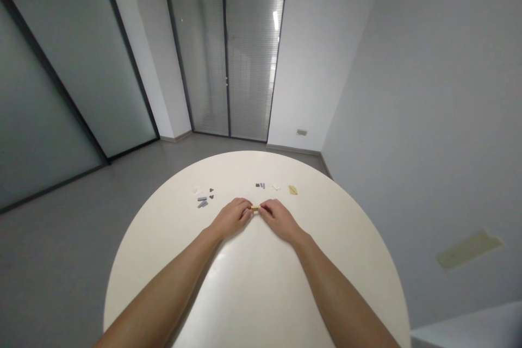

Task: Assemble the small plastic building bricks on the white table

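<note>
Near the middle of the round white table (261,283), a small yellow toy brick piece (255,207) is pinched between my two hands. My left hand (234,216) grips its left end, thumb and fingers closed. From the other side, my right hand (280,218) has its fingertips closed on the right end. A bit of grey shows by the left fingertips, but I cannot tell what it is. Much of the held piece is covered by my fingers.
Left of my hands lie grey bricks (203,199), small black pieces (211,197) and white pieces (197,191). Beyond my hands are dark and grey pieces (260,185), white pieces (276,187) and flat yellow plates (292,190). A wall stands to the right.
</note>
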`<state>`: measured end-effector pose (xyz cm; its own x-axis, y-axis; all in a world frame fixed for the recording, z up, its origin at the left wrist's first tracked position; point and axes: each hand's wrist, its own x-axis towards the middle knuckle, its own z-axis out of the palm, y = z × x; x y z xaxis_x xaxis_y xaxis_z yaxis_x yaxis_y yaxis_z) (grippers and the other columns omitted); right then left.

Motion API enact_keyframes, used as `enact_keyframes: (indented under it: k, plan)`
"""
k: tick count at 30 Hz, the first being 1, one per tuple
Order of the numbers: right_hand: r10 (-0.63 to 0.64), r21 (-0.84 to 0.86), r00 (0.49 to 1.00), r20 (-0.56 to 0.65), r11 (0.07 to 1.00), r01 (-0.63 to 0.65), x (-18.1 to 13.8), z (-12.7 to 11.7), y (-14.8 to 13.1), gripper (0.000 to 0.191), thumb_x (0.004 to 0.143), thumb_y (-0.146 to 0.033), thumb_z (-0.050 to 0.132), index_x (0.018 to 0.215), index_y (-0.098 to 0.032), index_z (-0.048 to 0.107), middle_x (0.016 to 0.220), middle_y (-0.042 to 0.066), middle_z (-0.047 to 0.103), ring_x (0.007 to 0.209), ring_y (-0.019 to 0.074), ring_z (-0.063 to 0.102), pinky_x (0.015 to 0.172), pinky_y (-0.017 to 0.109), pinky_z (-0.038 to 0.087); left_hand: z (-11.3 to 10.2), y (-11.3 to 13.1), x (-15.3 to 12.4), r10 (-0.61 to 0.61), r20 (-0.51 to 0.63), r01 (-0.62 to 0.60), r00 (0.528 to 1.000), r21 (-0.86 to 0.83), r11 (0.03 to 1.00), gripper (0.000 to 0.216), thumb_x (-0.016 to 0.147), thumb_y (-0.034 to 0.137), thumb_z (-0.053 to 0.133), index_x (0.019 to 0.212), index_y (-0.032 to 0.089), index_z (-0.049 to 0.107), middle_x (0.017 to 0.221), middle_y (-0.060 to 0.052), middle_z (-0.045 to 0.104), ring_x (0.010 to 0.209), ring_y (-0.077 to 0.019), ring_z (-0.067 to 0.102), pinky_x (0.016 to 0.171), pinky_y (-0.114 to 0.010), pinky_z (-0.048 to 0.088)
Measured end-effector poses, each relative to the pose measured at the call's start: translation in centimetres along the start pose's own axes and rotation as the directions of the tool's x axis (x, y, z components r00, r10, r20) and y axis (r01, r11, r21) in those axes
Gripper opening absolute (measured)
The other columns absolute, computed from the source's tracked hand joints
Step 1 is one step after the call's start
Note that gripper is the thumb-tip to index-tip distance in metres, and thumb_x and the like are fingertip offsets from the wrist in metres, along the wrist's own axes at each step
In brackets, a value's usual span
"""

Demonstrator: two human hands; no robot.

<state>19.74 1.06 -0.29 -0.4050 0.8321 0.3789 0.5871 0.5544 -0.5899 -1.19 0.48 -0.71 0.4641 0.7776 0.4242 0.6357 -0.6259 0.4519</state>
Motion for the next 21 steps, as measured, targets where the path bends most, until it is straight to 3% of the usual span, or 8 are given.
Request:
enact_keyframes:
  k: [4, 10, 17, 21]
  plan:
    - [0.003, -0.015, 1.000, 0.006, 1.000, -0.003, 0.01, 0.01, 0.20, 0.023, 0.099, -0.033, 0.049, 0.092, -0.020, 0.066, 0.090, 0.004, 0.067, 0.089, 0.0190, 0.057, 0.080, 0.031, 0.042, 0.01, 0.03, -0.04, -0.022, 0.008, 0.022, 1.000, 0.009, 1.000, 0.023, 0.098, 0.031, 0.043, 0.099, 0.021, 0.064, 0.102, -0.006, 0.068, 0.100, -0.0221, 0.060, 0.089, -0.036, 0.047]
    - [0.013, -0.001, 1.000, 0.008, 1.000, -0.013, -0.03, -0.04, 0.09, 0.026, 0.100, -0.036, 0.046, 0.093, -0.020, 0.066, 0.091, 0.005, 0.067, 0.090, 0.0192, 0.057, 0.081, 0.031, 0.042, 0.25, -0.37, -0.18, -0.041, -0.038, 0.042, 0.998, 0.004, 0.999, 0.030, 0.093, 0.031, 0.054, 0.122, 0.022, 0.057, 0.114, -0.007, 0.067, 0.105, -0.0225, 0.061, 0.090, -0.036, 0.049]
    - [0.013, -0.014, 1.000, 0.016, 1.000, -0.013, -0.03, -0.16, -0.35, 0.028, 0.100, -0.036, 0.046, 0.091, -0.020, 0.067, 0.090, 0.005, 0.068, 0.090, 0.0192, 0.058, 0.082, 0.032, 0.043, -0.09, -0.08, 0.04, -0.003, -0.040, 0.005, 0.999, 0.041, 0.999, 0.020, 0.094, 0.028, 0.054, 0.111, 0.023, 0.063, 0.107, -0.005, 0.070, 0.100, -0.0217, 0.063, 0.089, -0.035, 0.049]
    - [0.014, 0.017, 1.000, -0.019, 1.000, -0.014, -0.18, -0.07, -0.35, 0.022, 0.096, -0.033, 0.053, 0.112, -0.021, 0.063, 0.102, 0.006, 0.068, 0.096, 0.0199, 0.061, 0.087, 0.034, 0.046, -0.09, -0.18, 0.11, 0.001, -0.056, 0.003, 0.998, 0.058, 0.998, 0.019, 0.095, 0.031, 0.053, 0.110, 0.023, 0.063, 0.106, -0.005, 0.071, 0.100, -0.0223, 0.063, 0.089, -0.037, 0.048]
